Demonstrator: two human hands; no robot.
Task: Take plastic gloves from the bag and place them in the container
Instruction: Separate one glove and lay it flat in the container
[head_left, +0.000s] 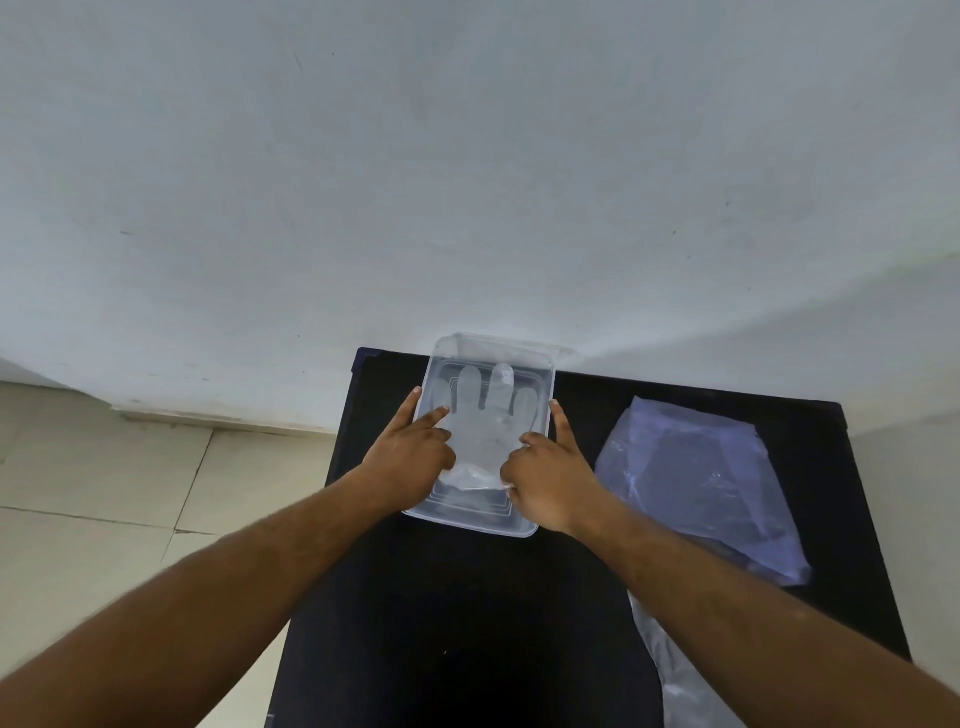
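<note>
- A clear plastic container (489, 358) stands on a black desk (467, 623), close to its far edge and next to a pale wall (467, 182).
- Inside the container lies one transparent plastic glove (485, 415), spread flat — its fingers point away from the person, its cuff is toward the person.
- The left hand (410, 457) is over the left side of the container. Its fingers are stretched out; one fingertip touches the left rim and another rests on the glove near its thumb side. It grips nothing.
- The right hand (550, 478) is at the right side. One finger lies straight along the right rim, the other fingers are curled down on the cuff part of the glove — whether they pinch the film or only press it, I cannot tell.
- So the glove is between the two hands, under their fingertips.
- The plastic bag (696, 488) lies flat on the desk to the right of the container, apart from both hands.
</note>
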